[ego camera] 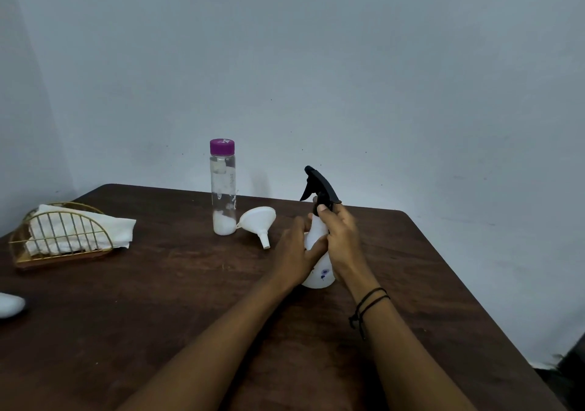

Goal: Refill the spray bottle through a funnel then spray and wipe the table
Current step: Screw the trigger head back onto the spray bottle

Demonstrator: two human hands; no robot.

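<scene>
Spray bottle [318, 249] on the bench [158, 284] looks light and smooth; left hand [297, 252] clasps its body, right hand [342, 236] pinches its neck.

Bare forearms, sleeveless; thin black cord bracelets [370, 300] circle the right wrist.

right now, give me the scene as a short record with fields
spray bottle: upright on table, black trigger head on
left hand: gripping the bottle body
right hand: gripping the bottle's neck below the trigger
funnel: lying on its side, between the two bottles
water bottle: clear, purple cap on, standing left of funnel
napkins: white, in a gold wire holder, far left
</scene>
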